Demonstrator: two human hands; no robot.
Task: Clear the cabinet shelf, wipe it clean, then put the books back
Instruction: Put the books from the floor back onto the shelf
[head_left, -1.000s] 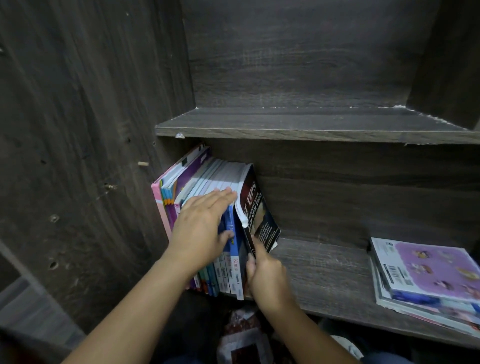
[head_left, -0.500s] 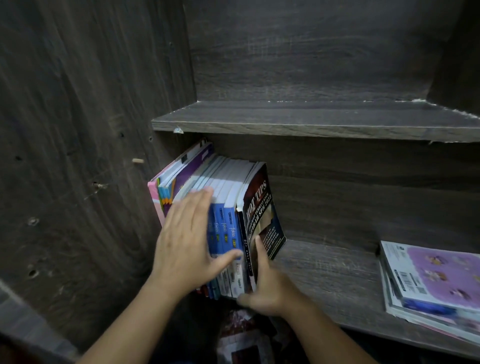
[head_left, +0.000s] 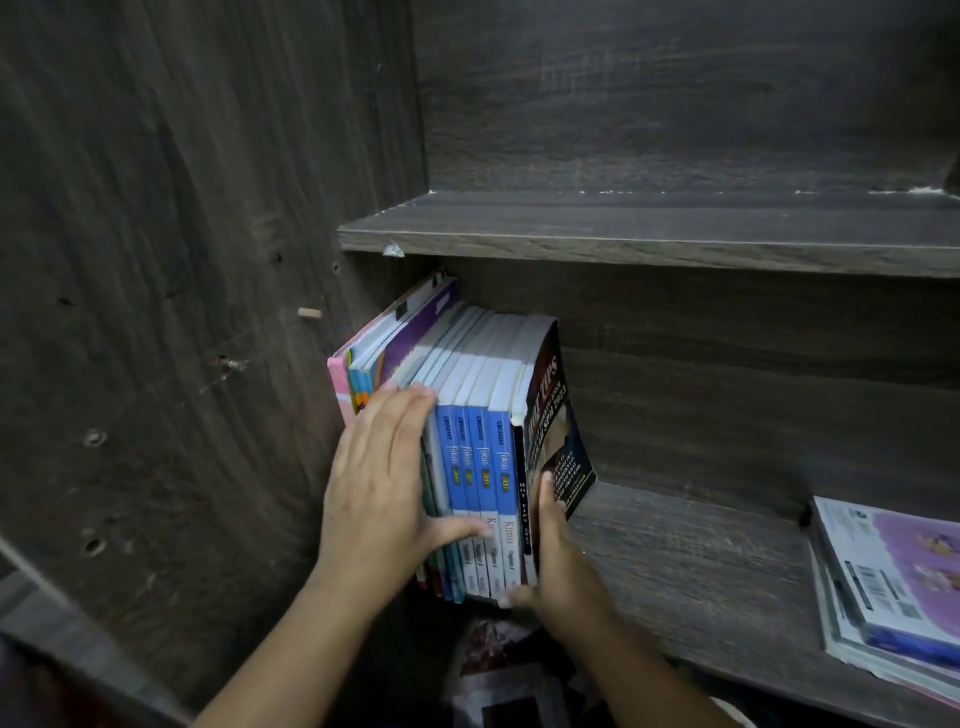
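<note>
Row of books (head_left: 467, 395) stands upright on the lower shelf (head_left: 701, 577), which is dark, matte wood-grain board. In the row I count four glossy blue spines (head_left: 475, 457). One bent black paperback (head_left: 553, 415) closes the row's right end. My left hand (head_left: 379, 483) lies flat on the row's spines, fingers straight, thumb spread. My right hand (head_left: 558, 564) presses the paperback's cover, fingers straight, gripping nothing. A flat stack (head_left: 893, 587) lies well right of the row.
</note>
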